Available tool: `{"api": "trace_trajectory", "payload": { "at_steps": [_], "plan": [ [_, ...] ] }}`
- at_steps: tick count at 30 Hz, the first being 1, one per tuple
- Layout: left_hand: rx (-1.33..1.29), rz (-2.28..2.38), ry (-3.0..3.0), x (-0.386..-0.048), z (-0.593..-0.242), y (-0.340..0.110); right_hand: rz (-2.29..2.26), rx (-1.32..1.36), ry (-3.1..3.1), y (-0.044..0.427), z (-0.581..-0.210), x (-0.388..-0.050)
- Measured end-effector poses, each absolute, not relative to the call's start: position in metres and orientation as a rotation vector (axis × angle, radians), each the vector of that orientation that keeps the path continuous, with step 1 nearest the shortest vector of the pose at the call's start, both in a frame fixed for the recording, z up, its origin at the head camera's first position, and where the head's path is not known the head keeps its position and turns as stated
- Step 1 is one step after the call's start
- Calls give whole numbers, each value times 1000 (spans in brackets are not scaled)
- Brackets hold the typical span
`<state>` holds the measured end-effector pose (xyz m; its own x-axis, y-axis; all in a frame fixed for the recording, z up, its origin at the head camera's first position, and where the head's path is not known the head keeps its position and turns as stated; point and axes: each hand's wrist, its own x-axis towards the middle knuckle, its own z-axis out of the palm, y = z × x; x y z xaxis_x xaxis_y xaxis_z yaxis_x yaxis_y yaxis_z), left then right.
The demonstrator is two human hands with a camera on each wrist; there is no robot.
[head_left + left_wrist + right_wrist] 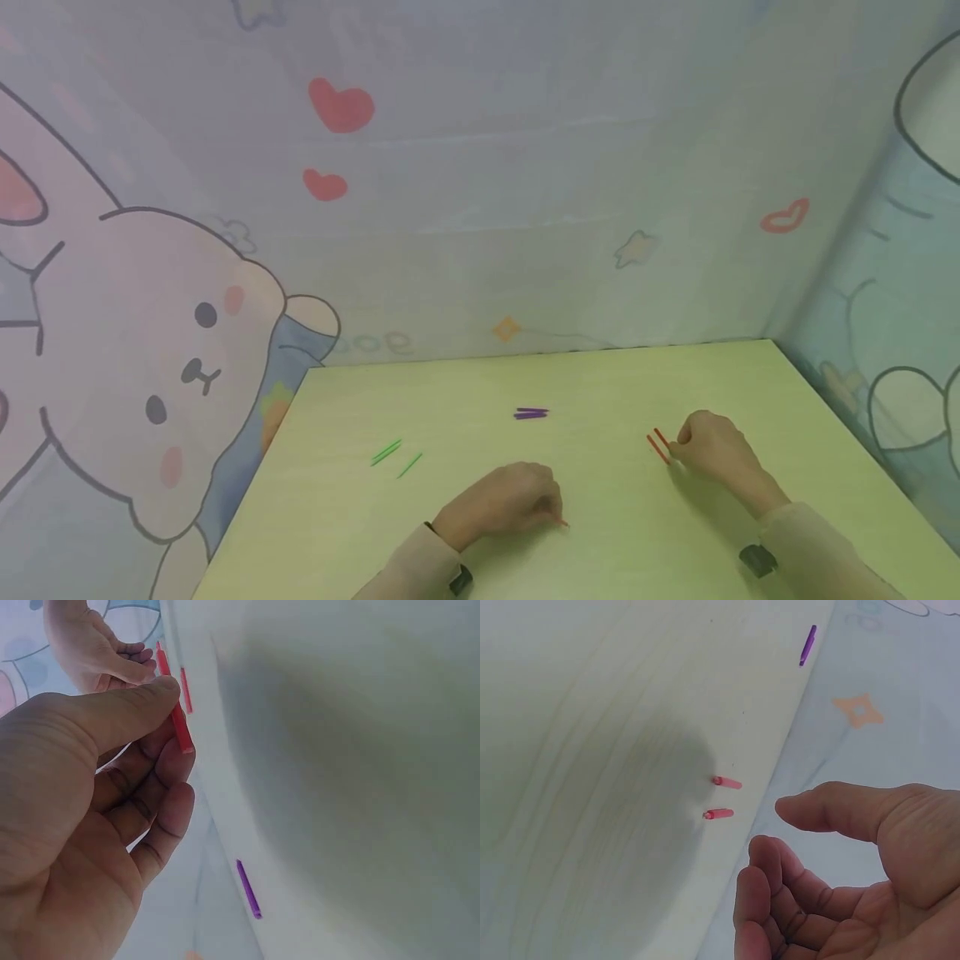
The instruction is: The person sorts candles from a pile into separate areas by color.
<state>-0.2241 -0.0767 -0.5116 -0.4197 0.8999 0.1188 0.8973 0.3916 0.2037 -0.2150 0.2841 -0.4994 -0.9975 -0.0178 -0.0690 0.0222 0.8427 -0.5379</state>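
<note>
My left hand (501, 504) pinches a slim, pen-like red stick (178, 720) between thumb and fingertips above the near middle of the table. One end of this stick narrows to a tip. Over on the right, my right hand (716, 454) is beside two red sticks (657, 450) that lie roughly side by side. In the right wrist view its thumb and loosely bent fingers stand apart with nothing between them, and the two red sticks (718, 814) lie on the tabletop.
Purple sticks (532, 413) lie close together at the back middle of the pale yellow table (600, 375). On the left lie green sticks (386, 452), with a separate green one (409, 466) nearby. A printed cloth (487, 250) hangs behind the table's back edge.
</note>
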Motion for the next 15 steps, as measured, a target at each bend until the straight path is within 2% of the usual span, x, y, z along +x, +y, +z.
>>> {"api": "trace_trajectory", "payload": {
  "at_steps": [15],
  "plan": [
    [1767, 410, 2639, -246, -500, -45, -919, 32, 2994, 271, -478, -191]
  ]
}}
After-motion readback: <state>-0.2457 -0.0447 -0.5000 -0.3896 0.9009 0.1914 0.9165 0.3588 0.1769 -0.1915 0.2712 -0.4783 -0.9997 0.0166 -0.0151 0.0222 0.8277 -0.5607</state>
